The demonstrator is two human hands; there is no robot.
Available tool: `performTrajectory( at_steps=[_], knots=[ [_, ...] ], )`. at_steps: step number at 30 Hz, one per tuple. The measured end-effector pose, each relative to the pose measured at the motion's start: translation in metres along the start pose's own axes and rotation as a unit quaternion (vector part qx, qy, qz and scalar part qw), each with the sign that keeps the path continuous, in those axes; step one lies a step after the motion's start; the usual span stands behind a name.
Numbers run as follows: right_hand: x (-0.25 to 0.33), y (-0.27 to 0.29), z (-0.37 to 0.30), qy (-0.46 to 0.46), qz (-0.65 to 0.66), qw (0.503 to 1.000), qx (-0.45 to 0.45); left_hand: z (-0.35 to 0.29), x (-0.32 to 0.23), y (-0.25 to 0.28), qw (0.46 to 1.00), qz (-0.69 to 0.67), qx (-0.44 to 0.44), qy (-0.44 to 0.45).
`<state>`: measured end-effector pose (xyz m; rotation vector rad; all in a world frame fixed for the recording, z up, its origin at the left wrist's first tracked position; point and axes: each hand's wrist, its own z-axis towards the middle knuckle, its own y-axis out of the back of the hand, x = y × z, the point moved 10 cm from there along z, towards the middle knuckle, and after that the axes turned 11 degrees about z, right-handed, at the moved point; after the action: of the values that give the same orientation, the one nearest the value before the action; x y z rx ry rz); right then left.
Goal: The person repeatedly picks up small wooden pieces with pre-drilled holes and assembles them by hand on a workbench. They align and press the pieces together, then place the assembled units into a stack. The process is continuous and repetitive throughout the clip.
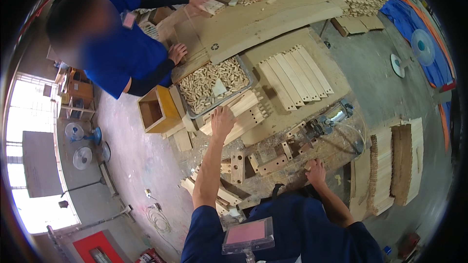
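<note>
Drilled boards and dowels partway through handling at a workbench (339,146). The left hand (223,119) lay on a stack of pale boards (246,122), its fingers bent over the upper pieces; the stack sat toward the middle of the bench, just beside a grey tray (247,69) of loose dowels (195,85). The right hand (316,171) was at the near edge of the bench, well apart from the left, its fingers drawn together. At this scale, it could not be told whether either of the 2 hands was clamped on a piece.

Work done, judged from the layout: holes were present near the ends of the boards in the stack, and also in 1 row of boards (295,78) set side by side beyond it. Work left: the dowels in the tray were unfitted and plentiful, and the boards under the left hand lay piled, apart from the drilled blocks (273,164) nearer the person. The proportion finished appeared intermediate.

Surroundings: a metal cylinder (336,113) stood at the right of the blocks; more wooden pieces (226,195) lay at the bench's lower left. A yellow-sided box (170,109) stood left of the tray, near 1 co-worker (122,58) in blue.
</note>
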<state>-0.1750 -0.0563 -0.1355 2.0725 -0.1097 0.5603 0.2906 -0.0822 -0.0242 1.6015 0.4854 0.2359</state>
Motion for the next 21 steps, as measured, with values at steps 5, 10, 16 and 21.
performTrajectory(
  at_steps=[5,10,16,21],
  knots=[
    [-0.011,0.007,0.012,-0.022,0.014,0.999,0.035,-0.052,-0.073,0.031,0.969,-0.236,-0.025,-0.071],
    [-0.001,0.007,0.015,0.025,0.029,0.999,0.027,-0.103,-0.122,-0.039,0.943,-0.256,0.204,-0.065],
    [-0.037,0.003,-0.007,0.022,0.066,0.997,-0.019,-0.109,-0.172,-0.087,0.94,-0.262,0.203,-0.078],
    [-0.046,-0.002,-0.038,-0.027,0.176,0.984,-0.03,-0.115,-0.163,-0.126,0.951,-0.152,0.239,-0.127]
  ],
)
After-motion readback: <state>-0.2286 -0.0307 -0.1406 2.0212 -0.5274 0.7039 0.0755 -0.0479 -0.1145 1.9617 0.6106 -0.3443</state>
